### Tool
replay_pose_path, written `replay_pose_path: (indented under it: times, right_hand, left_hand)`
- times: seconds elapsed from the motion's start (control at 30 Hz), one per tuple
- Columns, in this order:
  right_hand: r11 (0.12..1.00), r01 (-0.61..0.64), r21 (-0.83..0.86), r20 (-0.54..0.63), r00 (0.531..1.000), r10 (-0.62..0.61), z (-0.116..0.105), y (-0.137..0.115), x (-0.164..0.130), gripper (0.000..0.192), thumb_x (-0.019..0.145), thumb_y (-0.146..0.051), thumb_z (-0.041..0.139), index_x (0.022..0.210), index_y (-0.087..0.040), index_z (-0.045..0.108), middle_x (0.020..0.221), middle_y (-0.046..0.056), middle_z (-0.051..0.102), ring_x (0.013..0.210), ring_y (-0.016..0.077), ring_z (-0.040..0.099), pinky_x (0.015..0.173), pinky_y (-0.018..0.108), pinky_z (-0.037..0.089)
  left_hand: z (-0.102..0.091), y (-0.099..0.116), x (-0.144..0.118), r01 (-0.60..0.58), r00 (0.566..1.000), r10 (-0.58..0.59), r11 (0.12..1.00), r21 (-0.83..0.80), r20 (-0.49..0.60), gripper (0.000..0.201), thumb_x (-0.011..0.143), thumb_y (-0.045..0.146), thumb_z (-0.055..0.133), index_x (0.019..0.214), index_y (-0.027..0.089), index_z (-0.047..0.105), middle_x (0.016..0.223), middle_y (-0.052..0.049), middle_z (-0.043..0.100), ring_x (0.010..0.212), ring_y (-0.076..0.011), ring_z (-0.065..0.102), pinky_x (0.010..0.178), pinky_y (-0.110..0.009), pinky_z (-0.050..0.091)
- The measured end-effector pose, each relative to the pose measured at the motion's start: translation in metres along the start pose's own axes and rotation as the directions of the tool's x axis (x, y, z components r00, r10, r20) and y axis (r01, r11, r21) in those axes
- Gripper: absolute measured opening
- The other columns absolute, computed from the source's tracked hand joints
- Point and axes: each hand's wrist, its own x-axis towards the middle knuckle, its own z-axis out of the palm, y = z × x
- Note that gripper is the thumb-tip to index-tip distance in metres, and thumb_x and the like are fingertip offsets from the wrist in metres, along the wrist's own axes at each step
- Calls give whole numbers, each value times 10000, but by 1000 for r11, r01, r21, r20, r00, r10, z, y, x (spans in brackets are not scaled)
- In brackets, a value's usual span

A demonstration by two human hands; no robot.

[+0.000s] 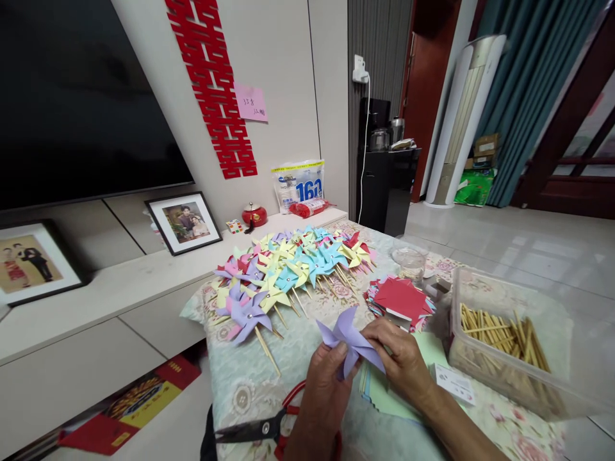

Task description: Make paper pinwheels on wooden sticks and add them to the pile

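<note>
Desk point(298, 346): pinwheel pile point(288, 269) rear left; scissors point(266, 428) front left, partly hidden by left forearm point(310, 435). Paper pinwheel point(346, 333) between left hand point(329, 374) and right hand point(401, 358), front centre. Paper stack point(401, 298) behind right hand, sheets point(432, 349) beneath that hand. Bin point(509, 356) right, sticks point(494, 326) inside; small box point(454, 384) left of bin.

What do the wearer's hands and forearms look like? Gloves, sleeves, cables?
Left hand and right hand are both gloveless. No sleeve, watch, bracelet or cable shows on the left forearm or right forearm. Fingers partly hidden, so can't rule out rings.
</note>
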Motion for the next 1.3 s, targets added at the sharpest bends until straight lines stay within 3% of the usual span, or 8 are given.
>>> replay_pose_path:
  times: [0.23, 0.4, 0.57, 0.73, 0.87, 1.0, 1.13, 1.3]
  right_hand:
    - [998, 21, -57, 53, 998, -18, 0, -1, -2, 200, 963, -111, 465, 920, -223, 625, 848, 50, 597, 794, 176, 594, 691, 273, 475]
    - [990, -140, 30, 62, 989, 138, 3, -6, -2, 205, 984, -243, 465, 822, -228, 590, 810, 46, 608, 757, 188, 580, 691, 298, 461]
    - [837, -466, 286, -44, 867, 497, -6, -9, 6, 274, 935, -443, 566, 774, -222, 583, 635, 2, 603, 611, 170, 550, 611, 288, 448]
    - [705, -518, 484, -45, 790, 611, -19, -21, 35, 318, 803, -495, 721, 848, -191, 637, 638, 16, 661, 593, 156, 580, 591, 275, 456]
    - [671, -481, 564, -13, 807, 590, -6, -36, 46, 264, 801, -444, 723, 855, -196, 647, 616, -5, 643, 580, 143, 575, 583, 266, 445]
    - [659, -518, 546, 20, 794, 608, 17, -37, 30, 231, 812, -427, 696, 834, -204, 640, 572, -26, 600, 546, 139, 533, 573, 267, 420]
    - [754, -506, 420, 16, 834, 551, 26, -29, 13, 172, 871, -377, 643, 827, -212, 655, 610, -17, 588, 595, 156, 532, 618, 284, 420]
    - [896, -351, 271, -48, 925, 377, 22, -27, 14, 136, 891, -314, 624, 797, -233, 679, 1003, 66, 647, 996, 231, 585, 887, 357, 434]
  left_hand:
    - [-2, -1, -6, 25, 999, -29, 995, -97, -34, 230, 742, 501, 729, 833, 290, 730, 988, -61, 741, 1100, -298, 647, 966, -421, 510]
    - [-2, 6, -8, 47, 997, -60, 973, -226, -47, 216, 716, 450, 781, 814, 264, 733, 1007, -75, 738, 1098, -303, 641, 933, -435, 528]
    - [-5, 12, -4, 65, 992, -99, 937, -344, -83, 194, 685, 330, 836, 689, 206, 686, 850, -26, 731, 859, -193, 675, 856, -364, 547]
    - [-2, 15, 1, -31, 972, -27, 970, -239, -235, 281, 623, 324, 862, 817, 175, 722, 817, -31, 750, 813, -189, 689, 803, -313, 534]
    - [-5, 9, 6, -110, 941, 59, 984, -138, -332, 331, 641, 317, 838, 901, 146, 725, 824, -40, 768, 865, -212, 710, 870, -339, 516]
    - [-12, 3, 9, -104, 918, 56, 989, -103, -393, 312, 649, 304, 823, 895, 142, 721, 790, -33, 771, 770, -191, 712, 781, -307, 526]
    - [-12, 2, 9, -90, 930, 62, 994, -61, -363, 339, 667, 322, 807, 932, 129, 723, 819, -53, 780, 783, -206, 715, 784, -318, 526]
    - [-8, 3, 9, -94, 929, 68, 994, -55, -363, 326, 655, 312, 811, 923, 143, 732, 840, -53, 782, 859, -223, 717, 844, -337, 522]
